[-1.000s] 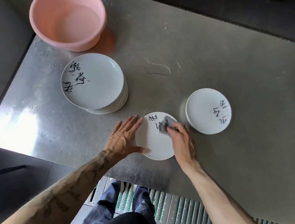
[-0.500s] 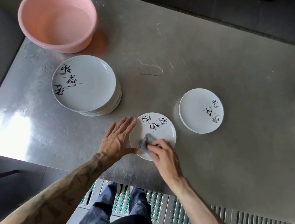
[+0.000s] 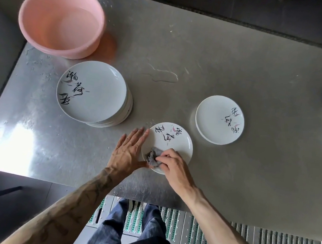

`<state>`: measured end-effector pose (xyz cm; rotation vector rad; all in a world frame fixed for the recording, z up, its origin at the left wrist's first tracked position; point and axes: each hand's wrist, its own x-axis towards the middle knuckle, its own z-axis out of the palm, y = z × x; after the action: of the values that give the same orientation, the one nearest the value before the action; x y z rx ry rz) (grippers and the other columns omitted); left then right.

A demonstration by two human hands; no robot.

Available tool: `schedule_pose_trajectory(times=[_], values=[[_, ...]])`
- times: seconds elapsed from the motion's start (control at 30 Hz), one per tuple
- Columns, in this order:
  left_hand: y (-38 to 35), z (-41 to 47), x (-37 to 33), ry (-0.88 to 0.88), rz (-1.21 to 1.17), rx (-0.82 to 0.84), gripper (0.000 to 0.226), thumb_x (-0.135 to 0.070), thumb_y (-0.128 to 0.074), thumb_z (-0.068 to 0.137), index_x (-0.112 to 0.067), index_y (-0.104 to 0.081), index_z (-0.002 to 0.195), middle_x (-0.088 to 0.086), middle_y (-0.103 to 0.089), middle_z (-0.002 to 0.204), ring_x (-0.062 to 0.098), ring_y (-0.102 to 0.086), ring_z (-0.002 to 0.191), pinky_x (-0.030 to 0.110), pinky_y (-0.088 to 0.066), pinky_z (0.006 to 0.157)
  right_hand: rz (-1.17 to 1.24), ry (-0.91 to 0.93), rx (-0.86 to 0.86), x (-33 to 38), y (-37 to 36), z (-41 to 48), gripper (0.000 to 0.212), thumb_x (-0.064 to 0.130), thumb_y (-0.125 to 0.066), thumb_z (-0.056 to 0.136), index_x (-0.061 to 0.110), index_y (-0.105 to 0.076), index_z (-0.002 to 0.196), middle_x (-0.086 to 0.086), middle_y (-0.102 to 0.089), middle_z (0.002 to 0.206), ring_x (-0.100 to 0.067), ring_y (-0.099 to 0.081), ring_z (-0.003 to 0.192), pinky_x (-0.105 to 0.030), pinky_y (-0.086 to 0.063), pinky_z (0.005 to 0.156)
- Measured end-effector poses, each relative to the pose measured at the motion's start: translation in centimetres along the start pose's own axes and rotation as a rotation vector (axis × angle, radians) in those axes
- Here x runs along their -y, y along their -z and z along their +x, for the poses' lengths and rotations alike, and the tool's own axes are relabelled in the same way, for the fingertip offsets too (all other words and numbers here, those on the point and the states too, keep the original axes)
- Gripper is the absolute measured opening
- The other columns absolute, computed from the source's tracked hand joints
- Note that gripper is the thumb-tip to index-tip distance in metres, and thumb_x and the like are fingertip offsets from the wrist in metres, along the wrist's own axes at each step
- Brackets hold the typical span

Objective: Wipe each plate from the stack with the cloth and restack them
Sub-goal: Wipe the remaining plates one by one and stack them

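While our L hand [image 3: 127, 152] lies flat, fingers straight, against the plate [image 3: 170, 143] at frame ctr, our R hand [image 3: 173, 166] pinches the grey cloth [image 3: 152, 157] on its lower-left rim.

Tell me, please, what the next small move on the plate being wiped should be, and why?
Probably sweep the cloth away from the body, over the far half of the plate. The right hand grips the cloth at the near left part of the plate, the lettered far part lies uncovered, and the left hand rests flat against the left rim to steady it.
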<state>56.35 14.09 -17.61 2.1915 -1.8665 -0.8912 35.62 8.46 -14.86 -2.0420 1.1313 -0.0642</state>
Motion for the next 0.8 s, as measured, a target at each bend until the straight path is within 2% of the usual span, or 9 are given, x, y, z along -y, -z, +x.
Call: schedule_pose_trajectory(times=[0.1, 0.2, 0.33, 0.5, 0.67, 0.8], values=[[0.1, 0.1, 0.5, -0.013, 0.027, 0.005, 0.132, -0.079, -0.073, 0.067, -0.034, 0.004, 0.164, -0.009, 0.001, 0.170, 0.012, 0.000, 0.157, 0.043, -0.009, 0.129, 0.037, -0.020, 0.023, 0.6, -0.5, -0.2, 0.027, 0.008, -0.064, 0.096, 0.013, -0.074, 0.121, 0.004, -0.061, 0.116, -0.010, -0.059, 0.102, -0.016, -0.042, 0.098], [0.2, 0.0, 0.4, -0.007, 0.010, 0.019, 0.131, -0.083, -0.069, 0.067, -0.036, 0.005, 0.164, -0.009, 0.002, 0.171, 0.013, 0.002, 0.158, 0.043, -0.005, 0.129, 0.009, -0.087, -0.006, -0.4, 0.2, -0.6, 0.025, 0.010, -0.066, 0.094, 0.015, -0.076, 0.117, 0.006, -0.061, 0.112, -0.010, -0.061, 0.098, -0.014, -0.042, 0.092], [0.4, 0.1, 0.0, 0.003, 0.023, 0.027, 0.130, -0.079, -0.073, 0.068, -0.036, 0.003, 0.164, -0.010, 0.004, 0.171, 0.012, 0.003, 0.158, 0.042, -0.005, 0.130, 0.092, -0.106, -0.073, 1.7, -0.7, -1.1, 0.023, 0.015, -0.073, 0.092, 0.016, -0.077, 0.115, 0.008, -0.061, 0.103, -0.010, -0.063, 0.086, -0.027, -0.057, 0.083], [0.9, 0.0, 0.1, -0.008, -0.013, 0.036, 0.129, -0.075, -0.075, 0.069, -0.034, 0.002, 0.164, -0.010, 0.002, 0.171, 0.012, 0.002, 0.158, 0.038, -0.001, 0.129, -0.012, -0.072, -0.083, 0.1, 0.8, -1.8, 0.020, 0.015, -0.071, 0.093, 0.019, -0.078, 0.111, 0.009, -0.064, 0.106, -0.009, -0.062, 0.091, -0.027, -0.054, 0.087], [1.3, -0.1, -0.2, -0.003, -0.036, 0.049, 0.127, -0.067, -0.080, 0.072, -0.033, 0.001, 0.164, -0.009, 0.001, 0.171, 0.012, 0.002, 0.158, 0.041, -0.002, 0.129, -0.213, -0.076, -0.174, -2.5, 4.5, 1.2, 0.020, 0.013, -0.069, 0.093, 0.014, -0.077, 0.111, -0.001, -0.065, 0.112, -0.025, -0.065, 0.098, -0.037, -0.056, 0.077], [1.4, -0.2, -0.4, 0.003, -0.039, 0.047, 0.126, -0.067, -0.080, 0.072, -0.033, -0.001, 0.164, -0.009, -0.001, 0.172, 0.011, 0.002, 0.158, 0.040, -0.001, 0.129, -0.215, -0.077, -0.220, -1.3, 3.8, 3.7, 0.024, 0.011, -0.066, 0.094, 0.015, -0.075, 0.116, -0.002, -0.063, 0.116, -0.028, -0.061, 0.103, -0.042, -0.055, 0.079]])
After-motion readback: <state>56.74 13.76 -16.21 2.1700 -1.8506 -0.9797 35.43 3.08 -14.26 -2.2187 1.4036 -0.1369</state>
